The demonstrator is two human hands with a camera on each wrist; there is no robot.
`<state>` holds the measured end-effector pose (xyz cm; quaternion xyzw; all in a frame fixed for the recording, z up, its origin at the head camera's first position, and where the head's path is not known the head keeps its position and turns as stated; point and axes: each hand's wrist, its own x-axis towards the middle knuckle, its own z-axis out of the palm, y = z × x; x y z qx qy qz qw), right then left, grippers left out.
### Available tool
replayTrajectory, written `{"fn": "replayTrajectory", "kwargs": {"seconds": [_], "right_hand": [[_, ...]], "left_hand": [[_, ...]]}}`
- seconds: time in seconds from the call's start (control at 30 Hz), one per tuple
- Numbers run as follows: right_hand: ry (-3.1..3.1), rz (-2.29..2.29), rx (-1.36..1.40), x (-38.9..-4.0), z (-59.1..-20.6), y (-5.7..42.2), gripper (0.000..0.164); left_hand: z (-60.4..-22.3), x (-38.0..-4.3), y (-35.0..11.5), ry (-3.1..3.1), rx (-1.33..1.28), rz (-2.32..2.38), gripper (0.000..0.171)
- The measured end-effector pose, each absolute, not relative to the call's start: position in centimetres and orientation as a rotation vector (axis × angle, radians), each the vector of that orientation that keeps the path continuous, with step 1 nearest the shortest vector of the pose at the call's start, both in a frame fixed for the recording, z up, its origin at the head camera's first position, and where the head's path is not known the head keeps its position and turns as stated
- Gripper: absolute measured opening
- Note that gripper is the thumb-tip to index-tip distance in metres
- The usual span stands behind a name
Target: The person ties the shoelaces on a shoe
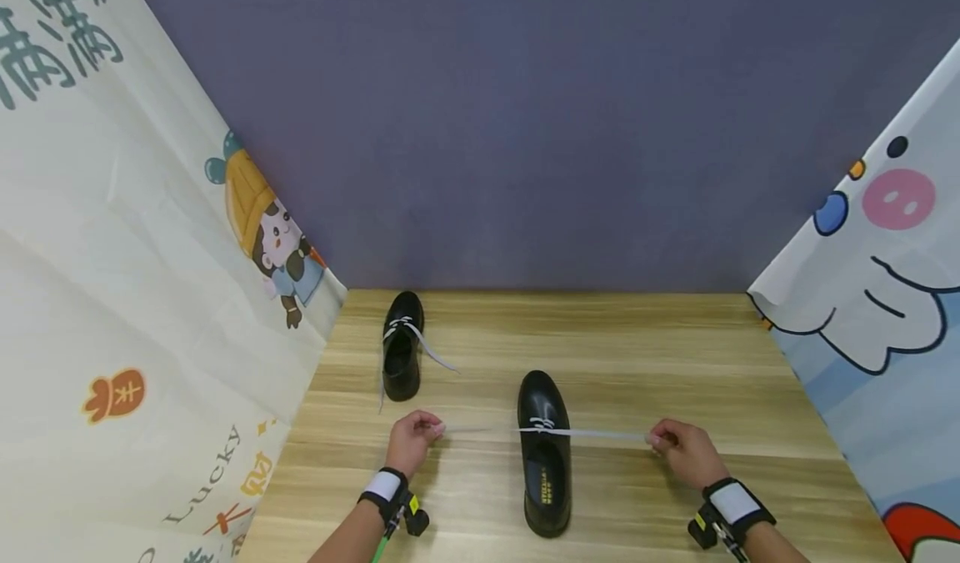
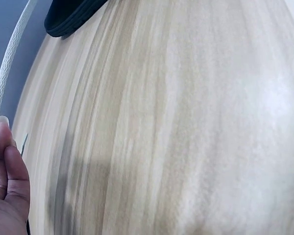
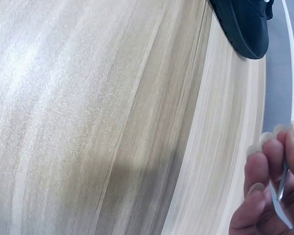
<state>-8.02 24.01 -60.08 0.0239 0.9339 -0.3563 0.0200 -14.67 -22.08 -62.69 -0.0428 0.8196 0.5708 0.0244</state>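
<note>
In the head view a black shoe (image 1: 546, 496) stands on the wooden tabletop between my hands, its toe pointing away. White shoelaces (image 1: 607, 434) run out from its eyelets to both sides, pulled nearly straight. My left hand (image 1: 412, 442) pinches the left lace end between thumb and fingers; the left wrist view shows that white lace (image 2: 11, 58) rising from the fingertips. On the other side my right hand (image 1: 686, 450) pinches the right lace end. Part of that lace (image 3: 293, 73) and its tip show in the right wrist view.
A second black shoe (image 1: 402, 371) stands at the back left, its white laces trailing loose on the wooden tabletop (image 1: 637, 346). Printed white cloth (image 1: 150, 279) borders the left side, another printed cloth (image 1: 900, 296) the right. A dark grey-blue surface (image 1: 525, 129) lies beyond the far edge.
</note>
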Motion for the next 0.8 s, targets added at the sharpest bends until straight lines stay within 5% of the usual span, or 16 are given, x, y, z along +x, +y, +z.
{"fn": "replayTrajectory", "kwargs": {"seconds": [0.3, 0.63, 0.8], "right_hand": [[2.860, -1.183, 0.037, -7.9, -60.8, 24.0, 0.009], [2.780, -1.254, -0.167, -8.3, -61.2, 23.4, 0.004], [2.848, -1.158, -0.113, -8.1, -60.7, 23.2, 0.024]], "left_hand": [[-61.9, -13.9, -21.7, 2.460, -0.082, 1.816, 0.010], [-62.8, -14.5, -21.4, 2.472, 0.148, 1.732, 0.039], [-62.2, -14.5, -20.6, 2.713, 0.270, 1.575, 0.031]]}}
